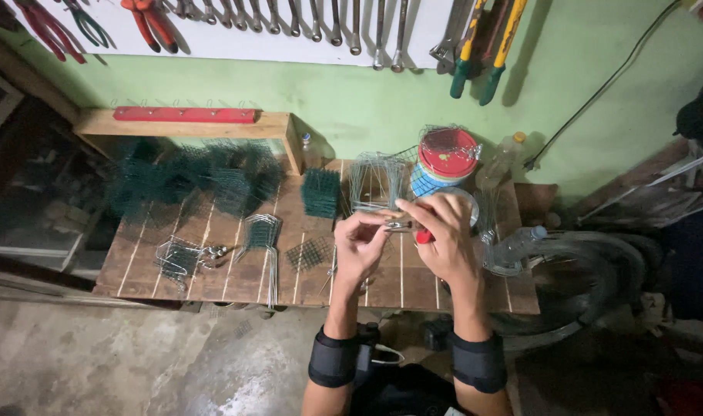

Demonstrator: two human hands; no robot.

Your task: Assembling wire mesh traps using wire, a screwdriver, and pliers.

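Both hands are raised together over the right half of a wooden plank table point(213, 270). My right hand point(442, 235) grips pliers point(410, 228) with red handles, the metal jaws pointing left. My left hand point(359, 243) pinches a thin piece of wire at the jaws' tip. Black bands wrap both wrists. Just behind the hands stands a bent silvery wire frame point(376, 182).
Dark green mesh pieces point(189, 177) pile at the table's back left; a small green mesh block point(320, 192), a flat mesh square point(309, 253), bent wire bundles point(263, 235) and a small wire basket point(178, 258) lie about. A red-lidded tin point(446, 158) and plastic bottles point(513, 246) stand right. Tools hang on the wall.
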